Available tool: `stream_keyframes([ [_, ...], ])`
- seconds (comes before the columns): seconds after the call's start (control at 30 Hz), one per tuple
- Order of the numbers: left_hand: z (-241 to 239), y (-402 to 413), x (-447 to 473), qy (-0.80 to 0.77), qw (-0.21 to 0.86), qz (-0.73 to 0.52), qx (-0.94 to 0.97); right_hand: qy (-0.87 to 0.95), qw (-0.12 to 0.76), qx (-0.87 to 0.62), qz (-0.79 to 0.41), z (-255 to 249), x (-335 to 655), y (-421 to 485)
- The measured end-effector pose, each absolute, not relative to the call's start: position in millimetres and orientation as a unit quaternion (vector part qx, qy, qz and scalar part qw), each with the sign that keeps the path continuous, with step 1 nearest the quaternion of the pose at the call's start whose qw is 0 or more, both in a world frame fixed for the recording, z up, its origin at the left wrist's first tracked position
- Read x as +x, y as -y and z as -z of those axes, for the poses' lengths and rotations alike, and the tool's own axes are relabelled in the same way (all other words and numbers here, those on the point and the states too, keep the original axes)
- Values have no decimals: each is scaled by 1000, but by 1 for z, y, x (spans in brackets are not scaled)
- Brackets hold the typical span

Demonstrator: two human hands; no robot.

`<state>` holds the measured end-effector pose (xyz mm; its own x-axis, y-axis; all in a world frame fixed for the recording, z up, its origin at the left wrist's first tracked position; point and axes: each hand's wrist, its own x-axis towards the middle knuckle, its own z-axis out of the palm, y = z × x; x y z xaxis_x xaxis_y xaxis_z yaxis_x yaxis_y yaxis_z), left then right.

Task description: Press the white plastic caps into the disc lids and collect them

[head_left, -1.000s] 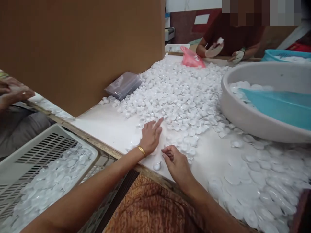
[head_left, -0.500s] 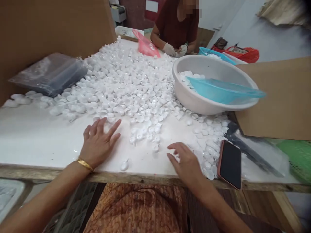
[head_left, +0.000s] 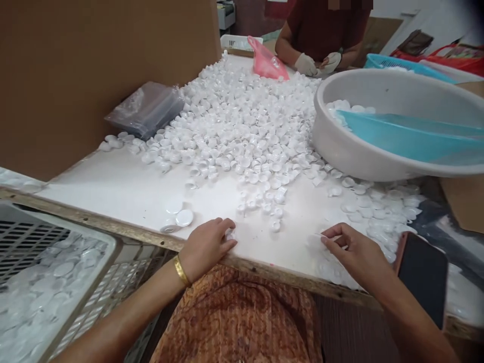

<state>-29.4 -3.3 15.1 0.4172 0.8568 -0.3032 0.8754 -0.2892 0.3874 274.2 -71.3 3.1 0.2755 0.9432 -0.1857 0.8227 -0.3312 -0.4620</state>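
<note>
My left hand (head_left: 206,245), with a gold bangle at the wrist, rests at the near edge of the white table (head_left: 124,186), fingers curled over a small white cap (head_left: 230,234). My right hand (head_left: 357,252) lies further right, thumb and forefinger pinched on a thin clear disc (head_left: 319,235). A big heap of white plastic caps (head_left: 242,131) covers the middle and far part of the table. Two flat white discs (head_left: 179,219) lie just left of my left hand.
A large white basin (head_left: 363,156) holding caps and a teal scoop (head_left: 408,136) stands at the right. A phone (head_left: 423,275) lies by my right wrist. A grey slatted crate (head_left: 49,272) of clear discs sits lower left. Cardboard wall (head_left: 94,70), plastic bag stack (head_left: 145,108); a gloved person (head_left: 321,63) works opposite.
My left hand went from spread flat near the heap to curled at the table edge over a cap. My right hand closed into a pinch. The view swung left.
</note>
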Motion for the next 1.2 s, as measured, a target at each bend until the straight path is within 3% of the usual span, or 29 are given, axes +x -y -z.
stream_keyframes([
  [0.2, -1, -15, -10, -533, 270, -56, 800, 606, 296, -734, -85, -13, 250, 66],
  [0.33, -4, -16, -20, -562, 277, -81, 775, 696, 302, -640, -123, -11, 224, 61],
  [0.47, -7, -14, -30, -562, 289, -122, 766, 737, 366, -546, -157, -7, 184, 49],
  [0.6, -6, -12, -25, -558, 329, -168, 743, 807, 336, -460, -157, 9, 154, 30],
  [0.8, 0, -13, -16, -560, 346, -167, 734, 835, 299, -449, -107, 32, 153, 21],
  [1.2, -1, -19, -18, -583, 438, -161, 665, 873, 272, -392, -96, 30, 158, 28],
])
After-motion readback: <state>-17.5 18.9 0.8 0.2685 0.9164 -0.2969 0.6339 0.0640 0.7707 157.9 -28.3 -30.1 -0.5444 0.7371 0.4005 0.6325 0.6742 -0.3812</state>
